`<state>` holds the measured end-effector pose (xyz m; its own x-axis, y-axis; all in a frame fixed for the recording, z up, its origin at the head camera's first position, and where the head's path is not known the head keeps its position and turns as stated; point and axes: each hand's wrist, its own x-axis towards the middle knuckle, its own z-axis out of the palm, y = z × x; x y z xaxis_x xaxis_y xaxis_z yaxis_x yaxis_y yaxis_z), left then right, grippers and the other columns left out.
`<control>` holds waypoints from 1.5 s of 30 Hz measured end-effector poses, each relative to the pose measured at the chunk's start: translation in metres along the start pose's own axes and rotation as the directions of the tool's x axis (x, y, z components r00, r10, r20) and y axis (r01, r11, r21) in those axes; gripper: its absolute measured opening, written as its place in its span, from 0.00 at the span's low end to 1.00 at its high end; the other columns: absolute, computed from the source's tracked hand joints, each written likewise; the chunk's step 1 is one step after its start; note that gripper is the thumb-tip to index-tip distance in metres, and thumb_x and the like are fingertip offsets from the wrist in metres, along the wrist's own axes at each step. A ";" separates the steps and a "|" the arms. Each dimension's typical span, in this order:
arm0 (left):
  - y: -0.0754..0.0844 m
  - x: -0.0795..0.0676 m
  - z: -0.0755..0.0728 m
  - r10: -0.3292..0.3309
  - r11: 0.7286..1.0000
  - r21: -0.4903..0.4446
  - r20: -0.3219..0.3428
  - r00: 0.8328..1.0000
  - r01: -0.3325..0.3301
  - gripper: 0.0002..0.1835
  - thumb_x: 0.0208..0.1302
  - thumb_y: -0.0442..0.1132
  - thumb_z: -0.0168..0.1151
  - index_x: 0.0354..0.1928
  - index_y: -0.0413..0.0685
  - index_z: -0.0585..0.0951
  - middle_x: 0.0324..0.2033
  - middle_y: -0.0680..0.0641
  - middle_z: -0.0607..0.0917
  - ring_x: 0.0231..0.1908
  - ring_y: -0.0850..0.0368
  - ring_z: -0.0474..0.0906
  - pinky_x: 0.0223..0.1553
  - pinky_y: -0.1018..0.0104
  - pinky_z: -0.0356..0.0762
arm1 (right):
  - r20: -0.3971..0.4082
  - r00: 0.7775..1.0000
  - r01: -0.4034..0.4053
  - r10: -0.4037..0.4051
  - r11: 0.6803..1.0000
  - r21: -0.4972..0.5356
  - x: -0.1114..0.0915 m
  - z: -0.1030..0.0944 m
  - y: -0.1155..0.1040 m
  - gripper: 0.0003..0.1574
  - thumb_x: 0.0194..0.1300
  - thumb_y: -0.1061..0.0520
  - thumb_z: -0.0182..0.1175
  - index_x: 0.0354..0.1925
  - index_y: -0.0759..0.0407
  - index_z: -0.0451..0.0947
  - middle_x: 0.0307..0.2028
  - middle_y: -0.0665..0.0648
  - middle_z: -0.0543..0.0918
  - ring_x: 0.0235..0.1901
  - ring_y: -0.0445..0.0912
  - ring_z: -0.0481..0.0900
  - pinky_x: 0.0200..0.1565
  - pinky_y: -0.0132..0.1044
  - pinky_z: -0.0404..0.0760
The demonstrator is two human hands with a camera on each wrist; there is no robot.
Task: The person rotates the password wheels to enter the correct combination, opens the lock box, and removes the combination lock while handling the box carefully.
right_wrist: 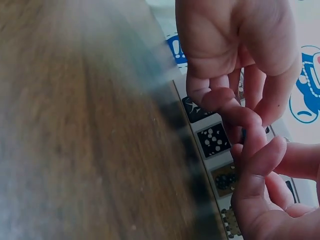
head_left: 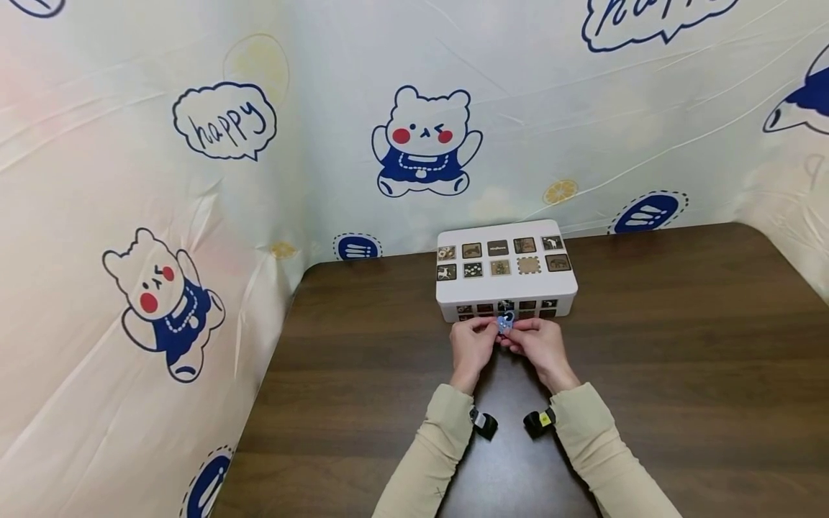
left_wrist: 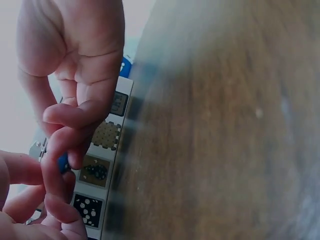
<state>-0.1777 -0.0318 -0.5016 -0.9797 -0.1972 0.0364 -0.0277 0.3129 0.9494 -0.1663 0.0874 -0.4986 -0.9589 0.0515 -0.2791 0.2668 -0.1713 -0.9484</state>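
Observation:
A small light-blue piece with a dark loop at its top (head_left: 505, 324) is held up between both hands, just in front of the white box. My left hand (head_left: 471, 349) pinches it from the left with thumb and fingertips. From the other side my right hand (head_left: 541, 349) pinches it too, the fingertips of both hands nearly meeting. In the left wrist view only a bit of darker blue (left_wrist: 63, 162) shows between the fingers, beside a small metallic part (left_wrist: 40, 150). Fingers hide most of the piece, and I cannot tell its exact kind.
Right beyond the hands, a white box (head_left: 453, 291) with rows of square pictures stands at the back of the brown wooden table (head_left: 363, 374). A cloth printed with bears (head_left: 324, 108) hangs behind and at the left. Small black devices sit at both wrists.

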 end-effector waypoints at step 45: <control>0.039 -0.037 0.049 -0.051 0.999 0.006 0.357 0.933 0.052 0.09 0.51 0.34 0.62 0.36 0.47 0.83 0.23 0.53 0.84 0.25 0.58 0.82 0.23 0.75 0.72 | 0.044 0.988 0.148 -0.151 0.799 -0.583 -0.037 -0.090 -0.034 0.19 0.59 0.59 0.57 0.45 0.71 0.72 0.32 0.66 0.83 0.24 0.45 0.82 0.25 0.35 0.80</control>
<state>-0.1522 0.0333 -0.4813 -0.9832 0.1319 -0.1259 -0.0801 0.3076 0.9481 -0.1313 0.1802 -0.4700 -0.9915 0.0334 -0.1255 0.1272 0.4443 -0.8868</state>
